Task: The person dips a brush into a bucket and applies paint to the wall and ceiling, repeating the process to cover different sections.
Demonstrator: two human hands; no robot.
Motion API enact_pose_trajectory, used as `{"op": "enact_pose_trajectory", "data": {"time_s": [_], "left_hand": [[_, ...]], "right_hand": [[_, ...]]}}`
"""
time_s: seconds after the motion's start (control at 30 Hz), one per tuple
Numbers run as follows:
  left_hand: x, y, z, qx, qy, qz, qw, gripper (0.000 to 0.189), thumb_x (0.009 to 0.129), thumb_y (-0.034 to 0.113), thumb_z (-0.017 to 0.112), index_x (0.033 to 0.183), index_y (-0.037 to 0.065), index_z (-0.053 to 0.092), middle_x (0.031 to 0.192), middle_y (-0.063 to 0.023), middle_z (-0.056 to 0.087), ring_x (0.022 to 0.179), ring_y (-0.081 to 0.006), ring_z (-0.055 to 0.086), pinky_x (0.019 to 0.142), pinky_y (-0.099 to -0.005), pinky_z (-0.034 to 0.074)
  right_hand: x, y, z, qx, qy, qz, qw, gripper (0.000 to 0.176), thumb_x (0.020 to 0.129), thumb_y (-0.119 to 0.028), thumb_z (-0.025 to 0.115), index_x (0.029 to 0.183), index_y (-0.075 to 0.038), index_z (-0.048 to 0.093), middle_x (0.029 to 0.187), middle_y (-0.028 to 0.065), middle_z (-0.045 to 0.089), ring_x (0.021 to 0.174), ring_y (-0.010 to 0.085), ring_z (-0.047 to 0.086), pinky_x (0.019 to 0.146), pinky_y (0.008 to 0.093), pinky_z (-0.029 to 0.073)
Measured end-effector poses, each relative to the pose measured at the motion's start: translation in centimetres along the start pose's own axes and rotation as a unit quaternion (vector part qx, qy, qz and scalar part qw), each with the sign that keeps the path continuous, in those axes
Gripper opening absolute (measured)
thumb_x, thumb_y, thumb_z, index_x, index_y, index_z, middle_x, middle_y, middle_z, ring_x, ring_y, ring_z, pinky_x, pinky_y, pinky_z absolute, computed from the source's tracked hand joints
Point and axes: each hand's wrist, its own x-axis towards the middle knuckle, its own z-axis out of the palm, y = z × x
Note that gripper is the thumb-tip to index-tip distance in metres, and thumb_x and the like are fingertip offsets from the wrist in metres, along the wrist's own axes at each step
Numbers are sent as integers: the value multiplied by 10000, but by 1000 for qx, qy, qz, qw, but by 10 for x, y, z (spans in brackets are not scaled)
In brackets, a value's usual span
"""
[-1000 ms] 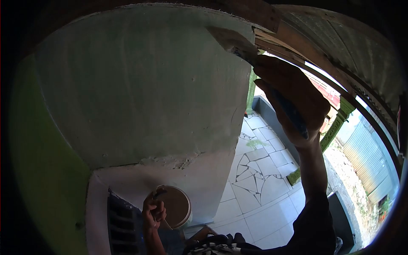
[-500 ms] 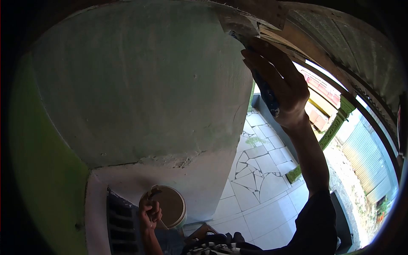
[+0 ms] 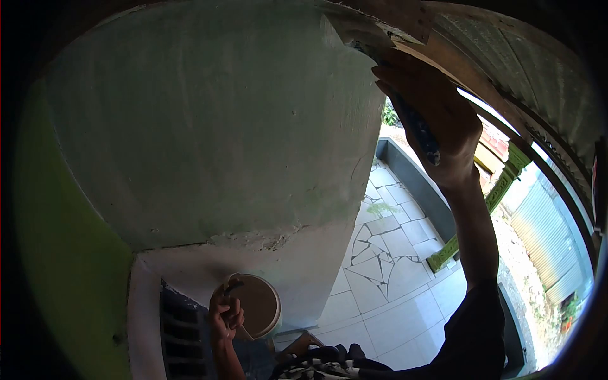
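High at the wall's right edge, my right hand [image 3: 437, 114] is closed around the blue handle of a putty knife [image 3: 415, 123]. The wide blade lies against the top corner of the grey-green wall [image 3: 240, 126], just below a wooden beam. Lower down, my left hand [image 3: 226, 316] grips the left rim of a pale bucket [image 3: 278, 310]. Some of its fingers are curled, and a dark shape beside them cannot be made out. The bucket's inside looks brownish; its contents are hard to tell.
A wooden beam [image 3: 405, 19] and corrugated roofing [image 3: 506, 57] hang overhead. A bright green wall [image 3: 57, 240] stands at left, near a dark slatted opening [image 3: 180, 329]. Right of the wall's edge are a tiled floor [image 3: 380, 285] and a green post [image 3: 500, 183].
My right hand and the putty knife have shifted slightly right, around the wall's corner. My left hand and the bucket have moved very little.
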Motion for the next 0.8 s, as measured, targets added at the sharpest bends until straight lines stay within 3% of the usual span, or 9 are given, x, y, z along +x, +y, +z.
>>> {"op": "enact_pose_trajectory", "data": {"time_s": [0.17,0.23,0.27,0.43,0.5,0.67,0.7,0.77,0.8], "left_hand": [[2,-2,0,-11,-13,14,1000,588,778,179,467,1313,-63,449,502,8,285,313,-96,273,292,-257,266],[0,-2,0,-15,-9,12,1000,587,779,178,466,1314,-64,450,503,8,286,313,-96,273,292,-257,262],[0,-2,0,-19,-8,15,1000,586,780,178,464,1314,-64,450,505,8,288,313,-95,272,291,-256,259],[-3,-5,-3,3,20,12,1000,603,757,198,457,1314,-33,469,501,7,269,316,-93,246,301,-247,252],[-4,-6,-1,2,22,12,1000,602,757,197,456,1313,-34,469,501,7,270,317,-94,246,300,-246,251],[-6,-7,-3,-3,22,18,1000,599,758,198,457,1316,-21,470,511,8,284,321,-92,250,301,-241,255],[-7,-9,-5,-4,21,16,1000,599,758,198,457,1316,-21,470,511,8,284,321,-92,250,301,-241,255],[-6,-9,-8,-6,10,19,1000,602,760,197,455,1324,-14,465,516,8,287,321,-89,251,299,-239,249],[-6,-8,-7,-4,7,18,1000,602,760,197,455,1324,-14,465,516,8,287,321,-89,251,299,-239,249]], "right_hand": [[-5,0,12,3,0,-11,1000,279,742,-26,686,1021,-48,694,1048,150,665,869,286,688,706,341,600],[-14,-5,14,45,-48,25,998,259,752,-27,690,1010,-52,694,1003,143,669,835,278,691,673,335,597],[-17,-15,6,72,-87,50,992,255,759,-5,753,1007,-26,700,1026,143,695,898,254,702,757,340,604],[-64,-45,0,124,-173,59,975,264,776,-46,732,1035,-18,693,1122,181,662,949,283,698,749,349,619],[-80,-62,1,147,-175,17,973,163,805,-55,708,949,22,696,1040,202,655,832,261,706,622,294,622],[-151,-110,3,336,-335,80,876,238,798,-13,681,1033,-4,645,1079,132,657,896,223,692,726,307,614],[-144,-107,1,335,-337,81,876,238,798,-13,681,1033,-4,645,1079,132,657,896,223,692,726,307,614],[-114,-87,-2,366,-403,180,819,251,799,7,659,1047,-26,648,1101,133,660,909,253,690,785,340,599],[-101,-76,0,311,-376,143,861,271,808,7,634,1072,-51,651,1113,124,665,928,275,685,843,362,574]]}}
